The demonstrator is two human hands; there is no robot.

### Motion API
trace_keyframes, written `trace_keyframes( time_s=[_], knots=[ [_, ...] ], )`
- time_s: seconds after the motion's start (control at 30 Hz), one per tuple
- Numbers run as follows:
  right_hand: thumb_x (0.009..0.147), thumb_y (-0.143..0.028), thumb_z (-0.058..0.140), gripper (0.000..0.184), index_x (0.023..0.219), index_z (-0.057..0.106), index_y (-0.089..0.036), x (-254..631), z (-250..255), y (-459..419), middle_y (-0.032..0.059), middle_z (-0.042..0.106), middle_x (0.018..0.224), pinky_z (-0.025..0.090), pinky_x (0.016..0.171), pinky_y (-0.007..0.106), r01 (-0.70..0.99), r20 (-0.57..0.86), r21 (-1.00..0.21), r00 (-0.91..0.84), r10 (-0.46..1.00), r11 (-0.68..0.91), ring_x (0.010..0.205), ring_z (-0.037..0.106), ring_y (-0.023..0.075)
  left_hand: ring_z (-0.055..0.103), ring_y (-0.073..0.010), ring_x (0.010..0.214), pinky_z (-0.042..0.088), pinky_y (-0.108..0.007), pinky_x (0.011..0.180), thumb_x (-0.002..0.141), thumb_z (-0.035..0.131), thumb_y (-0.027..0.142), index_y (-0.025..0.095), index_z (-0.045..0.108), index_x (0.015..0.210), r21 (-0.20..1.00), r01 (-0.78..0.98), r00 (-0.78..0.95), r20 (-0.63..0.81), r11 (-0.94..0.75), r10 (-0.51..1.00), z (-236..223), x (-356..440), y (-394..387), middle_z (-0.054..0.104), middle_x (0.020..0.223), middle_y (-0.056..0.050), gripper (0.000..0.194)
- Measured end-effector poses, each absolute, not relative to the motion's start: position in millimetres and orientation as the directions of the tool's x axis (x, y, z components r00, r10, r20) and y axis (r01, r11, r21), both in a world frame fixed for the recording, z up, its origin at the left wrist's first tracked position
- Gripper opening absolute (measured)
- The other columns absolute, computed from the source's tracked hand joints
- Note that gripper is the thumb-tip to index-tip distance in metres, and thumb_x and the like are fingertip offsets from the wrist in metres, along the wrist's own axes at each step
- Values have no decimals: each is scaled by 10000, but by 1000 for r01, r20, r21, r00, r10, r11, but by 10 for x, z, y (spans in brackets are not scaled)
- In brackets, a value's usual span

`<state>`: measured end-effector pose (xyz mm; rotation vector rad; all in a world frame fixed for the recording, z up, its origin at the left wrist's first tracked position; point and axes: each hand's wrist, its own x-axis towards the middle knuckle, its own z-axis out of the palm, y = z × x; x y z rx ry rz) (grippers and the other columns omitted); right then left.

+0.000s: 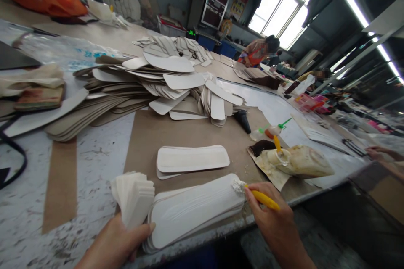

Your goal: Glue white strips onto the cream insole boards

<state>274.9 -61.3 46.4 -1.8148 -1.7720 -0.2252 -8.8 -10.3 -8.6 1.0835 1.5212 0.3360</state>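
Note:
My left hand (pixel 118 241) grips a fanned bundle of small white pieces (pixel 133 195) at the near table edge, its thumb resting against a stack of long white insole boards (pixel 195 210). My right hand (pixel 271 220) pinches a yellow-handled brush (pixel 263 199) whose glue-caked tip (pixel 238 185) touches the far end of that stack. A second, smaller stack of white boards (pixel 192 159) lies just beyond. A glue-crusted container (pixel 299 162) with another yellow brush in it sits to the right.
A big heap of insole boards (pixel 142 88) covers the middle of the table (pixel 195 130). A black nozzle (pixel 243 119) and a small green-capped bottle (pixel 271 130) lie near it. Another person's hand (pixel 377 153) rests at the far right; other people sit farther back.

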Motion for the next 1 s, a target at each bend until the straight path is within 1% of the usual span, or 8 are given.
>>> trace_keyframes(
  time_s=[0.23,0.37,0.43,0.57,0.67,0.8,0.87,1.0],
  knots=[
    [838,-333,482,172,770,567,-200,2707,773,-702,45,589,722,464,689,315,958,478,-285,164,863,-25,710,576,193,348,-120,334,243,-244,417,517,602,449,225,439,433,776,354,116,-591,522,799,44,-83,-87,395,274,48,289],
    [829,-380,474,192,775,567,-221,2521,913,-726,53,606,771,461,681,315,905,392,-423,221,893,-39,739,569,211,342,-108,364,245,-219,401,530,610,425,203,521,622,818,189,49,-561,544,826,271,-187,-123,394,339,87,256],
    [838,-387,450,203,795,571,-231,2350,906,-681,56,620,820,459,696,299,849,354,-528,205,913,14,784,578,213,357,-98,380,262,-208,410,574,554,363,180,556,717,808,76,106,-589,584,802,401,-236,-158,423,392,83,232],
    [853,-435,403,305,676,540,-228,1831,765,-520,21,567,666,433,590,254,616,165,-787,154,974,36,646,547,171,433,-87,415,317,-209,448,637,554,345,124,596,721,781,-51,363,-566,622,740,541,-249,-226,550,499,12,241],
    [796,-468,494,291,667,525,-209,1444,603,-411,-15,510,587,414,536,237,351,-42,-935,20,999,-46,546,491,135,518,-117,440,381,-227,465,641,626,411,92,628,684,763,-86,434,-550,641,713,531,-178,-256,600,524,-41,322],
    [733,-464,567,280,692,424,-228,1205,437,-362,-89,410,431,352,378,220,-64,-325,-937,-202,924,-344,354,424,113,558,-137,442,418,-227,429,581,704,402,95,670,764,752,-138,421,-544,644,726,512,-73,-273,600,515,-19,359],
    [747,-449,553,273,668,421,-223,1212,416,-366,-87,409,428,338,377,211,-71,-326,-938,-164,931,-340,354,417,106,571,-141,459,439,-229,446,574,710,363,101,679,737,754,-147,419,-539,641,730,523,-59,-285,610,517,-20,311],
    [724,-396,594,252,614,527,-179,1306,461,-366,-38,466,566,376,515,206,183,-139,-971,71,988,-150,529,431,104,617,-182,567,495,-274,558,552,727,349,112,688,720,720,-172,370,-585,673,721,526,-82,-319,685,633,-76,294]
  ],
)
